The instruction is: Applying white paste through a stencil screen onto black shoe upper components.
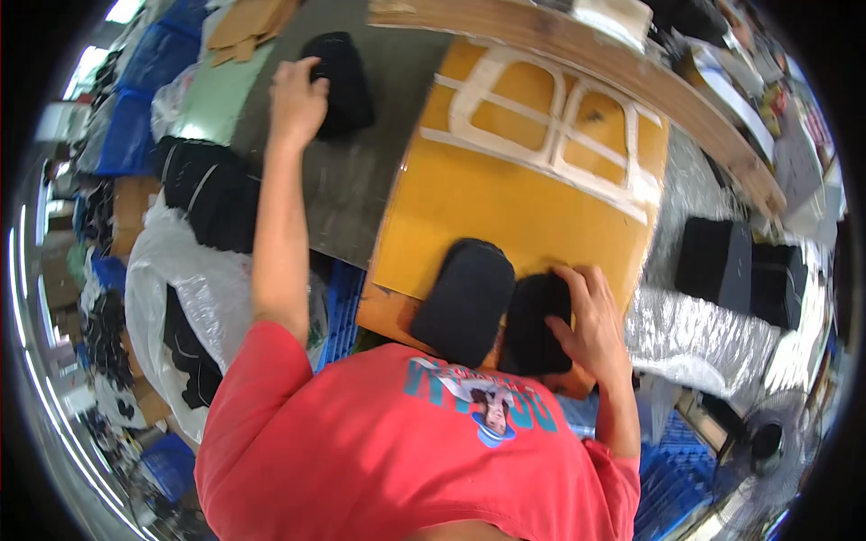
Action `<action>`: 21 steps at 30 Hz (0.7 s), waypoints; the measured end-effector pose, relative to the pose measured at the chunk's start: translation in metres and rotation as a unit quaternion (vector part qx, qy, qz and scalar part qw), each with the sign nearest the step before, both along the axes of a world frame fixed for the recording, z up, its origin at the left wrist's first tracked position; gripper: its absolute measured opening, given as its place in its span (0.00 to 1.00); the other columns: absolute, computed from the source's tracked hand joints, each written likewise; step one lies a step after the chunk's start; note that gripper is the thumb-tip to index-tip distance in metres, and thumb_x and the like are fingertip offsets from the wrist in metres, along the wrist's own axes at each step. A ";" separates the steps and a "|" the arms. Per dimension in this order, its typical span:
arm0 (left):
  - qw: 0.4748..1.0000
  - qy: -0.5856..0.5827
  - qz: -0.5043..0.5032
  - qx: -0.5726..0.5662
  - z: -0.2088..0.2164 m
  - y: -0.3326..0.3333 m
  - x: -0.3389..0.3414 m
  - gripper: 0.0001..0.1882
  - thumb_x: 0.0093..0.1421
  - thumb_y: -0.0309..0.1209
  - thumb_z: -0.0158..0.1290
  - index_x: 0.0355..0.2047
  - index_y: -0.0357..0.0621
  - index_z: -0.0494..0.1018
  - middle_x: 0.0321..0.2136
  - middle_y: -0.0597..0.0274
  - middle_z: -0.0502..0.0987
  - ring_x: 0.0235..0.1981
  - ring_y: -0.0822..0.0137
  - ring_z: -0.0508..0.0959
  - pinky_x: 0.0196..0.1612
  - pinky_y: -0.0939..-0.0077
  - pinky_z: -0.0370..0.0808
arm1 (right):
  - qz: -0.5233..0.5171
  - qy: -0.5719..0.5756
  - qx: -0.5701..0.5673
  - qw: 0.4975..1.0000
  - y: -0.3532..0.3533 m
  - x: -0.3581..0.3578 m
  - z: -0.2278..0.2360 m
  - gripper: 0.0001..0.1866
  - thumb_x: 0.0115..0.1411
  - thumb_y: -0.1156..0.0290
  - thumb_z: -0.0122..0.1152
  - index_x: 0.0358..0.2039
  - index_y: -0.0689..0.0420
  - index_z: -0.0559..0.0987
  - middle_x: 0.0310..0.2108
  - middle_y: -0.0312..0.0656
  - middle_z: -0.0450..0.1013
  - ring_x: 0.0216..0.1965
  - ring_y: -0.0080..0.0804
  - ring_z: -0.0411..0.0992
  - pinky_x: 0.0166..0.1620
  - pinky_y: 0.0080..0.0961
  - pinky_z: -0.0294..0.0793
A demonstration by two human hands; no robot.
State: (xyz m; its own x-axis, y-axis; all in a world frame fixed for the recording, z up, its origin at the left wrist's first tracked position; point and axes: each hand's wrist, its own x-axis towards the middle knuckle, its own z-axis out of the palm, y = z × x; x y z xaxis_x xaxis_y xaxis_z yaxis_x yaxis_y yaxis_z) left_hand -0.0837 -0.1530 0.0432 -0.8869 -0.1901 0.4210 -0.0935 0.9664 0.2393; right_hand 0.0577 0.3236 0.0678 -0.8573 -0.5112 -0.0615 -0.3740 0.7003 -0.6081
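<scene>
My left hand (299, 101) reaches out to the far left, its fingers apart and the fingertips at the left edge of a black rounded fabric pile (341, 88) on the dark grey tabletop (352, 194). Close to my body, two more black pieces with rounded ends lie side by side at the near edge of a yellow board (514, 212). My right hand (591, 325) grips the right-hand black piece (534, 329) by its right side, thumb on top. Touched by neither hand, the left-hand black piece (465, 302) leans slightly to the right.
A pale frame template (552, 135) lies on the board's far part, below a wooden beam (595, 54). Black blocks (735, 266) rest on silvery sheeting at right. Black fabric bundles (212, 194) and clear plastic (194, 288) crowd the left. A fan (767, 442) stands lower right.
</scene>
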 end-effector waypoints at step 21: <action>0.878 -0.227 -0.365 0.210 0.000 0.205 0.170 0.37 0.49 0.22 0.60 0.61 0.41 0.62 0.56 0.50 0.62 0.59 0.46 0.62 0.63 0.55 0.59 | 0.076 0.032 0.033 0.996 0.016 0.002 -0.012 0.13 0.47 0.81 0.61 0.36 0.59 0.73 0.34 0.47 0.76 0.36 0.46 0.75 0.38 0.36 0.73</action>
